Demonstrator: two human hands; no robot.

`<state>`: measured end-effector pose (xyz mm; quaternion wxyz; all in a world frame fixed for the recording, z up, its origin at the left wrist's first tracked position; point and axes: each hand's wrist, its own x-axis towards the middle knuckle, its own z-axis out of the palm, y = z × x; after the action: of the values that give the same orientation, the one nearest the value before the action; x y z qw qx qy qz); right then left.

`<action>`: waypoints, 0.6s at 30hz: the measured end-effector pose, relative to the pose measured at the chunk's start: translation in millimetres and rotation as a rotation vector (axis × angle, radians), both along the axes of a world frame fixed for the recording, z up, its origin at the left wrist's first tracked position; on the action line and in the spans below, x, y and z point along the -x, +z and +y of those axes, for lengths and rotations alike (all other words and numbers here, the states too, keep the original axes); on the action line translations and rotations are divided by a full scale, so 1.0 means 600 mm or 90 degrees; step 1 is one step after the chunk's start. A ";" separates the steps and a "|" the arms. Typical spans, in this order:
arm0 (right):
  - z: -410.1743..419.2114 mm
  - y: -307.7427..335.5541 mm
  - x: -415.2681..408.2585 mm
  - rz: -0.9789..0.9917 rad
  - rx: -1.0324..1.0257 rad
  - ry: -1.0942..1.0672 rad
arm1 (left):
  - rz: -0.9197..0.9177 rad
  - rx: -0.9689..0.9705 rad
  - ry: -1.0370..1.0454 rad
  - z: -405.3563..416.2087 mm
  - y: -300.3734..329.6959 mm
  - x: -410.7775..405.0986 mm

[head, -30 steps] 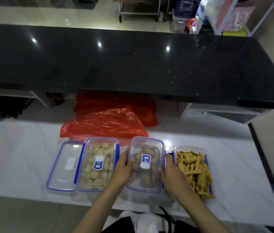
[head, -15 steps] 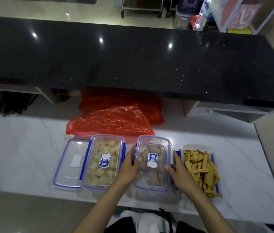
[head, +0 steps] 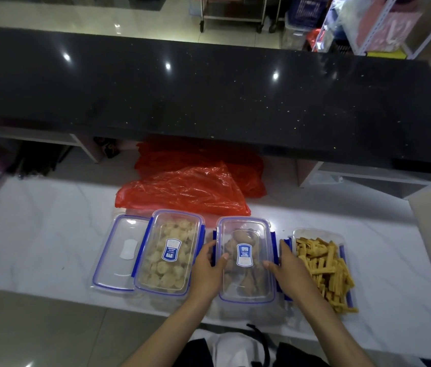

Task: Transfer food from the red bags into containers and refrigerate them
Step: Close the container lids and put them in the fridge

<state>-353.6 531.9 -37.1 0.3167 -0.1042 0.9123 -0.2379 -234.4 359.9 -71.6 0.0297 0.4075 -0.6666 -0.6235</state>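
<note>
Head view, low centre of the frame: the left hand [head: 207, 271] and right hand [head: 289, 271] clasp the long sides of the middle container [head: 246, 260], thumbs curled onto its clear lid over brown pieces. Left of it sit a closed container of pale pieces [head: 168, 252] and a loose lid [head: 119, 254]; right, an uncovered container of yellow sticks [head: 324, 268]. Beyond lie crumpled red bags [head: 182, 192] on the white counter [head: 37, 234]

Containers crowd the white counter [head: 37, 234] edge, red bags [head: 182, 192] behind; bare marble lies left and right.
</note>
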 end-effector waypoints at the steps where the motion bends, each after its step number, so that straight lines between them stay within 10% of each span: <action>1: 0.001 -0.002 0.002 0.009 -0.025 0.010 | -0.006 0.006 -0.005 -0.001 -0.001 -0.002; 18: -0.004 0.012 -0.025 0.056 0.012 -0.005 | -0.035 0.058 -0.035 -0.004 -0.010 -0.013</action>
<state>-338.4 529.5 -30.0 0.2740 -0.1141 0.9236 -0.2427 -226.8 357.3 -77.4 0.0127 0.4042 -0.7059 -0.5815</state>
